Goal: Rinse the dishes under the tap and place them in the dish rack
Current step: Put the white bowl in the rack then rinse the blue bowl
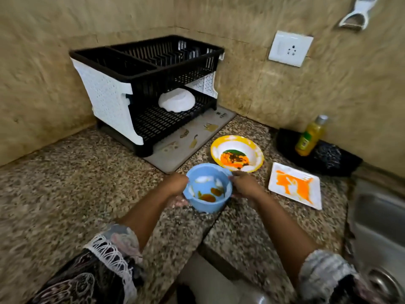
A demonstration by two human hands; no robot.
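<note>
A light blue bowl point(207, 188) with brown sauce and white smears inside is held just above the granite counter. My left hand point(176, 187) grips its left side and my right hand point(244, 185) grips its right side. Behind it lies a round yellow-rimmed plate point(237, 153) smeared orange and dark. To the right lies a white square plate point(294, 185) with orange smears. The black and white two-tier dish rack point(144, 88) stands in the corner, with a white bowl point(176, 99) upside down on its lower tier. The steel sink point(379, 229) is at the far right.
A grey drying mat point(190, 139) lies under the rack. A yellow bottle point(311, 136) stands on a dark cloth point(328, 156) by the wall. A wall socket point(290, 48) and a hanging white tool point(357, 14) are above. The counter's front edge runs below my arms.
</note>
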